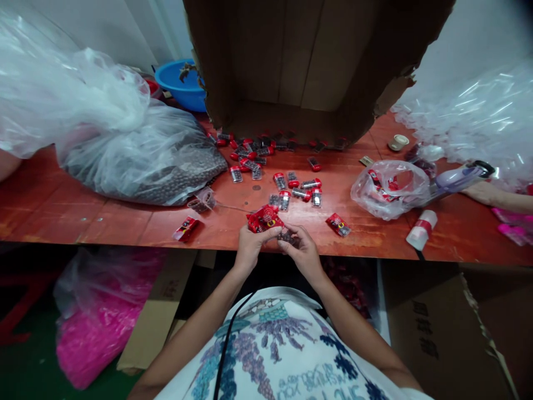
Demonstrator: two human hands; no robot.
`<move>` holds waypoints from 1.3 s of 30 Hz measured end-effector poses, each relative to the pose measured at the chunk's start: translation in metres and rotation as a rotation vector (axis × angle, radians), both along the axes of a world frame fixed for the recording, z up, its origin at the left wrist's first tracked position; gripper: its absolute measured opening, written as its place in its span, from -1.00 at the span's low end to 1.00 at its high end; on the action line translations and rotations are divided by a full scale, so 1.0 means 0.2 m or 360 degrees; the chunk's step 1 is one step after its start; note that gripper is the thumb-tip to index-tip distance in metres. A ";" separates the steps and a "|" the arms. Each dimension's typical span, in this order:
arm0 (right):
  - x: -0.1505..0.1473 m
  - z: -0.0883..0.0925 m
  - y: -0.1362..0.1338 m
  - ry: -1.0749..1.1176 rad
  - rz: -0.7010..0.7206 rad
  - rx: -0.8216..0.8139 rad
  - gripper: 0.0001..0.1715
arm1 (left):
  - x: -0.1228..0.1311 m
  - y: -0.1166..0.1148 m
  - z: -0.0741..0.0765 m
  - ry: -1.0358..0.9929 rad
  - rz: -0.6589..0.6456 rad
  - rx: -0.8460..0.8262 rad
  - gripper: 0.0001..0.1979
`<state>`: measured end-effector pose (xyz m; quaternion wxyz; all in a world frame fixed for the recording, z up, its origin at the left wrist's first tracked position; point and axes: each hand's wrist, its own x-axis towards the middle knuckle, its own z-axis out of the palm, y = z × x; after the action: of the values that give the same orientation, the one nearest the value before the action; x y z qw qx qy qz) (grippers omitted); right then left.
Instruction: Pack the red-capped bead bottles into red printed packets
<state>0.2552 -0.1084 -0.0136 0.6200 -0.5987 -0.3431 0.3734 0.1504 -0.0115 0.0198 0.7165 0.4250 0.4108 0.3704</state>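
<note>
Near the table's front edge, my left hand is closed on red printed wrappers, with its thumb laid over them. Close beside it, my right hand pinches a small clear container of dark beads, partly hidden by the fingers. Beyond my hands lie several small clear containers with red caps and dark contents, some upright, some on their sides. One red packet rests to the right of my hands. Another red packet lies to the left, beside a small clear cup.
A large cardboard box opens toward me at the back. On the left sits a big plastic bag of dark beads, with a blue basin behind. On the right are a bag of red wrappers, a white roll and another person's arm.
</note>
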 end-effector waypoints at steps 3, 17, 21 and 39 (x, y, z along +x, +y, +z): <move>-0.01 0.00 0.00 0.0216 0.0015 -0.0031 -0.51 | 0.01 0.00 -0.02 0.0059 -0.0031 0.0022 -0.73; 0.04 0.03 -0.01 0.0577 0.0178 -0.0010 -0.36 | -0.01 -0.03 0.03 -0.0049 -0.0376 -0.0148 -0.69; 0.03 0.03 -0.02 0.0511 0.0086 0.0006 -0.46 | 0.02 -0.04 0.03 -0.0157 -0.0071 -0.0131 -0.76; 0.01 0.00 -0.03 0.0208 -0.0050 -0.0051 -0.44 | 0.05 -0.04 0.00 0.0008 -0.0172 -0.0238 -0.65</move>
<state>0.2573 -0.1146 -0.0141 0.6371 -0.5883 -0.2864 0.4074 0.1606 -0.0189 0.0191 0.7643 0.3928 0.4154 0.2984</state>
